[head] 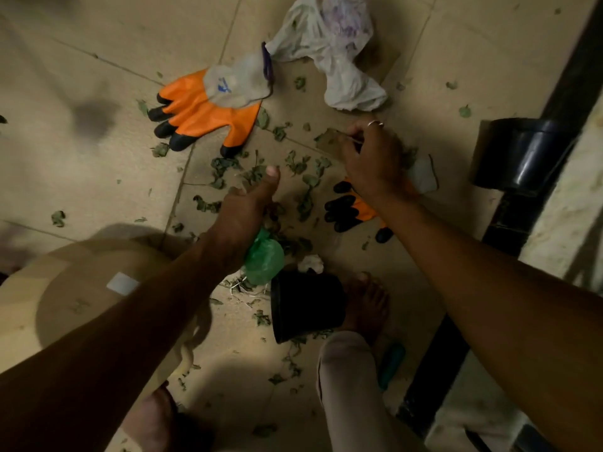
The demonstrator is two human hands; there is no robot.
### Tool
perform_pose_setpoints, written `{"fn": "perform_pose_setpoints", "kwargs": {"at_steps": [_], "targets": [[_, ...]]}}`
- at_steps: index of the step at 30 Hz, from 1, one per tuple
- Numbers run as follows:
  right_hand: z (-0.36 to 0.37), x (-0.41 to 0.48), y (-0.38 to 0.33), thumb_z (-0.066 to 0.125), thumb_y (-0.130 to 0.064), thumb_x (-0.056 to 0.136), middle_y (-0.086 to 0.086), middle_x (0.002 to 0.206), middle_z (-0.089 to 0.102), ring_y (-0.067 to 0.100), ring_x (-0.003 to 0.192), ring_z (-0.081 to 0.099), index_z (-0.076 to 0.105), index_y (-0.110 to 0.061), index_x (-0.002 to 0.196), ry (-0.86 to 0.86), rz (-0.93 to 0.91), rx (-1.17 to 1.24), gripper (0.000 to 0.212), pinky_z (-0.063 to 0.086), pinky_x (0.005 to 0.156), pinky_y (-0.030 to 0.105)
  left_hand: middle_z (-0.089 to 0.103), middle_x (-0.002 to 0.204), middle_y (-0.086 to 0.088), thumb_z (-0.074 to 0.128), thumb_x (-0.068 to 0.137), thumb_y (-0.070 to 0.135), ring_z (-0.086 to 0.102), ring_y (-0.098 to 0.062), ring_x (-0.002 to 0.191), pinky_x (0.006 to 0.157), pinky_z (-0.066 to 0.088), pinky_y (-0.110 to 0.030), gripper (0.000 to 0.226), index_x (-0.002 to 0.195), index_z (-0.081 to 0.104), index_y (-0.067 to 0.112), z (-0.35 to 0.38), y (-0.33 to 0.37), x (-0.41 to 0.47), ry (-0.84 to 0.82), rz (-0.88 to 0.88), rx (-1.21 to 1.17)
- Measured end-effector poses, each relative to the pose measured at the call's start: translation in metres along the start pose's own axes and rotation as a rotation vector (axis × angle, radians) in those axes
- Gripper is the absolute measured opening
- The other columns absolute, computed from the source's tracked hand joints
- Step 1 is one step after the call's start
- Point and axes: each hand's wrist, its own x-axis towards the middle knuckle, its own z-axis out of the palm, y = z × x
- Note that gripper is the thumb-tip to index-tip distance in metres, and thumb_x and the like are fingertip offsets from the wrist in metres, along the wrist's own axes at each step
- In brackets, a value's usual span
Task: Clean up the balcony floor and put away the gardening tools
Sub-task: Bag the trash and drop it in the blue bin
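Dry green leaves [257, 172] litter the beige tiled floor [98, 177], thickest at the centre of the view and thinning toward 6 and 9 o'clock. The left hand [248, 207] reaches into the middle of this litter with its thumb stretched toward 12 o'clock; its fingers curl down out of sight, closed over a crumpled green plastic bag [264, 261] that bulges out beneath the palm toward 6 o'clock. At 2 o'clock from it, the right hand [372, 154], a ring on one finger, pinches a thin stem-like scrap between thumb and fingertips beside a brown leaf piece [328, 140].

Under the right wrist lies an orange glove with black fingertips [349, 210], partly hidden by the arm. A second orange glove [208, 109], its grey cuff toward 1 o'clock, lies flat at 11 o'clock from centre. Just beyond that cuff, at 12 o'clock, is a crumpled white plastic bag [329, 50].

Toward 6 o'clock from the green bag, a small black pot [306, 305] lies on its side, touching a bare foot [367, 305]. A teal-handled tool [391, 363] lies near the foot at 5 o'clock. A sheet of brown cardboard [81, 288] covers the floor at 8 o'clock. A black pipe [522, 151] runs along the wall at 3 o'clock.
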Motion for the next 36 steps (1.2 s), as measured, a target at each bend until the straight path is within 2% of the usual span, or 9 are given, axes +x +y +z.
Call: {"fn": "perform_pose_setpoints", "kwargs": {"at_steps": [4,8,14,20,24,28,30,33,36], "targets": [[0.009,-0.017,-0.012,0.068,-0.02,0.094,-0.013,0.084,0.058,0.0,0.076,0.056,0.056,-0.022,0.096,-0.049,0.057,0.288,0.012,0.046,0.065,0.011,0.056,0.061,-0.002,0.061,0.076,0.084,0.056,-0.022,0.057,0.075,0.045,-0.042,0.067,0.071,0.068,0.017,-0.007,0.007,0.007,0.101,-0.06,-0.069],[0.015,-0.032,-0.018,0.069,-0.009,0.091,-0.008,0.095,0.054,-0.002,0.079,0.049,0.062,-0.017,0.093,-0.015,-0.086,0.202,0.011,0.038,0.072,0.002,0.061,0.055,0.001,0.055,0.09,0.073,0.062,-0.022,0.059,0.07,0.052,-0.037,0.066,0.078,0.066,0.009,-0.005,0.012,0.008,0.142,-0.015,0.005],[0.021,-0.044,-0.017,0.052,0.016,0.079,0.015,0.111,0.059,0.031,0.104,0.056,0.067,-0.007,0.095,0.008,-0.345,0.079,0.032,0.047,0.081,0.031,0.076,0.071,-0.002,0.061,0.099,0.046,0.074,-0.015,0.063,0.057,0.056,-0.026,0.039,0.084,0.071,0.01,0.002,0.014,0.005,0.144,0.024,0.0],[0.019,-0.042,-0.037,0.074,-0.007,0.088,0.002,0.091,0.074,0.014,0.086,0.071,0.068,-0.019,0.094,-0.214,0.242,0.756,0.015,0.058,0.077,0.029,0.079,0.101,-0.01,0.06,0.097,0.054,0.076,-0.029,0.096,0.09,0.06,-0.047,0.043,0.102,0.074,0.013,0.003,0.011,0.009,0.147,0.03,-0.075],[0.024,-0.049,-0.044,0.076,-0.008,0.087,0.006,0.085,0.075,0.012,0.076,0.07,0.072,-0.008,0.094,-0.413,0.258,0.82,0.008,0.058,0.071,0.028,0.068,0.123,-0.027,0.049,0.089,0.075,0.068,-0.038,0.112,0.103,0.052,-0.05,0.085,0.119,0.07,-0.001,0.003,0.017,0.01,-0.138,-0.063,-0.161],[0.029,-0.047,-0.046,0.081,-0.02,0.084,0.011,0.086,0.076,0.025,0.079,0.073,0.075,-0.013,0.086,-0.391,0.185,0.709,0.01,0.059,0.076,0.045,0.074,0.111,-0.011,0.049,0.104,0.025,0.071,-0.03,0.11,0.098,0.056,-0.044,0.027,0.104,0.075,0.023,0.01,0.024,0.015,-0.073,-0.064,-0.227],[0.028,-0.043,-0.047,0.079,-0.019,0.083,0.01,0.084,0.074,0.022,0.08,0.071,0.074,-0.021,0.078,-0.37,0.125,0.684,0.008,0.057,0.073,0.04,0.072,0.116,-0.009,0.047,0.103,0.009,0.068,-0.031,0.116,0.104,0.052,-0.049,0.022,0.115,0.063,0.018,0.008,0.027,0.016,-0.033,-0.01,-0.276],[0.023,-0.029,-0.049,0.071,-0.02,0.083,0.014,0.091,0.068,0.018,0.086,0.066,0.076,-0.008,0.077,-0.351,0.077,0.659,0.014,0.054,0.075,0.033,0.075,0.098,-0.009,0.043,0.097,-0.005,0.074,-0.027,0.091,0.091,0.058,-0.051,0.027,0.107,0.063,0.01,0.004,0.03,0.022,0.046,0.035,-0.279],[0.023,-0.004,-0.05,0.066,-0.02,0.079,0.01,0.102,0.063,0.024,0.092,0.063,0.073,-0.009,0.081,-0.111,-0.014,0.408,0.012,0.055,0.08,0.04,0.068,0.078,-0.007,0.041,0.096,-0.001,0.071,-0.032,0.075,0.079,0.059,-0.048,0.021,0.094,0.061,0.008,0.008,0.034,0.02,0.073,0.089,-0.277]]}}
